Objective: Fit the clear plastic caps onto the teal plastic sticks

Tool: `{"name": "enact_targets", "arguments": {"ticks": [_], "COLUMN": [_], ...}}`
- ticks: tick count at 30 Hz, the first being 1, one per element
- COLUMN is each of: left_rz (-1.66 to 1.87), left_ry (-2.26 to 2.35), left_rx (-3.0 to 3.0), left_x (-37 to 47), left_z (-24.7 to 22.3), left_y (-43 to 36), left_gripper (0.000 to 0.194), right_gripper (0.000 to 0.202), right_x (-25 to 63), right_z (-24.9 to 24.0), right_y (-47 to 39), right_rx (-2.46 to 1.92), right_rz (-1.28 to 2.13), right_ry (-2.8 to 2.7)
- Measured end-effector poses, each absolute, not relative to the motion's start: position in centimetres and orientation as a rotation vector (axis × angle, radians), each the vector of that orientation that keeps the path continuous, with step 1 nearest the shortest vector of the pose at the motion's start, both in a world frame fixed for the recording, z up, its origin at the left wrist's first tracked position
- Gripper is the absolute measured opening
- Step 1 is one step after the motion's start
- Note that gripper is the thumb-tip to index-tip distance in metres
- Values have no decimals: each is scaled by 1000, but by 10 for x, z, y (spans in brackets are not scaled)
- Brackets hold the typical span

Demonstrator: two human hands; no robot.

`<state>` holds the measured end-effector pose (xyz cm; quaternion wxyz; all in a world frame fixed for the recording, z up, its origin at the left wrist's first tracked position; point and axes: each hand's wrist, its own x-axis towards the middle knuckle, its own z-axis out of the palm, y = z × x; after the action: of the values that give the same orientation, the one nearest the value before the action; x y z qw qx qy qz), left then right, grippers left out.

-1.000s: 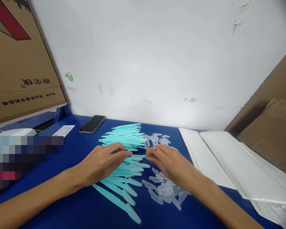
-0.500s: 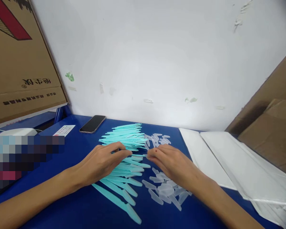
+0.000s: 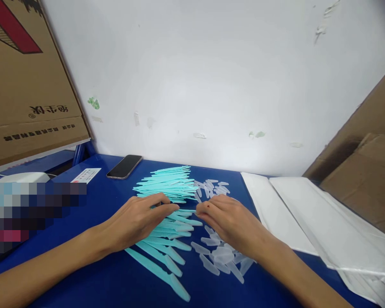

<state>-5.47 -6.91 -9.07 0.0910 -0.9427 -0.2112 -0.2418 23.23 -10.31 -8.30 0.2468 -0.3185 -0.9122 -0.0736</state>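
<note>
My left hand is closed in a pinch at the middle of the table, thumb and forefinger on a thin turquoise eyebrow razor that its fingers mostly hide. Facing it, my right hand pinches at the razor's blade end, where a clear blade cap is mostly hidden by the fingers. Only a narrow gap separates the fingertips. Under and in front of my left hand, several capped turquoise razors fan out. Beyond it lies a pile of turquoise razors. Loose clear caps lie below my right hand, with more caps behind it.
A phone and a printed card lie on the blue table. White flat packets are at the right. Cardboard boxes stand left, with more cardboard at right. A white wall closes the back.
The gap between my fingertips has narrowed slightly, my right hand shifting a little left. Less of the thin razor shows between them. The piles have not moved.
</note>
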Motion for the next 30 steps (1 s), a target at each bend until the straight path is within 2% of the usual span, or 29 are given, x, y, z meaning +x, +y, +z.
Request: {"name": "enact_targets", "arguments": {"ticks": [9,15,25,28,30], "left_rz": [-785,-821,-942,-991,-967], "left_ry": [-511,-494,-513,-589,-658], "left_rx": [-2790,-2783,-2857,-2855,-2832], "left_x": [-51,-52,-50,-47,-47], "left_z": [-92,-95,-94,-95,-95], "left_y": [-79,-79,-78,-76,-73], "left_gripper": [36,40,37,33,29], "right_gripper": [26,27,25,13,13], "right_x": [219,215,209,212,217], "right_z": [-91,-89,-89,-86,-83], "right_y": [-109,-114,-116,-113,-110], "right_rx": [-704,-667,-687,-820,-941], "right_rz": [-265,-307,-371,-281,-232], "right_ry": [-2501,-2478,-2437,-2422,-2373]}}
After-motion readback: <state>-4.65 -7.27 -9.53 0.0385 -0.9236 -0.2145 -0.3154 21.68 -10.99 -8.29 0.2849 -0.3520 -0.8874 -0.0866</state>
